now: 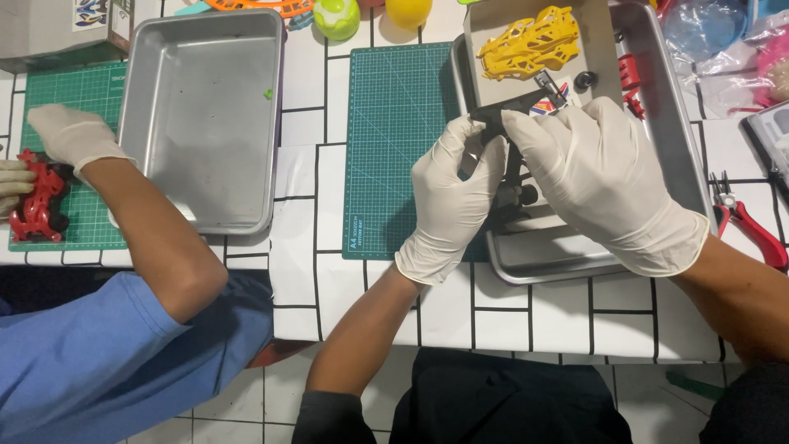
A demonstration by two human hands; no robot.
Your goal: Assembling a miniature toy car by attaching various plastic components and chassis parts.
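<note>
Head view, looking down on a white tabletop with a black grid pattern (296,247). We see our left hand in a white glove (452,205) and our right hand in a white glove (604,181) meeting above the near left corner of a shallow rectangular metal tray (682,148), at the right of the scene. Both hands pinch a small black plastic chassis part (501,123) between thumb and fingertips, so each hand is closed on it; the gloves hide most of the part, and its lower end is hard to make out against the tray. That tray holds a yellow openwork plastic car body (530,41) at its far end, a small black wheel (585,80) and red plastic pieces (629,78) by its right wall. Just left of the hands, a green cutting mat (386,123) lies bare, the widest open room near them. Farther left stands a second metal tray (205,115), holding only a tiny green speck. At the far left another person's gloved hand (74,136) rests beside a red plastic car frame (37,201). Red-handled pliers (744,222) lie near the right edge, partly cut off
</note>
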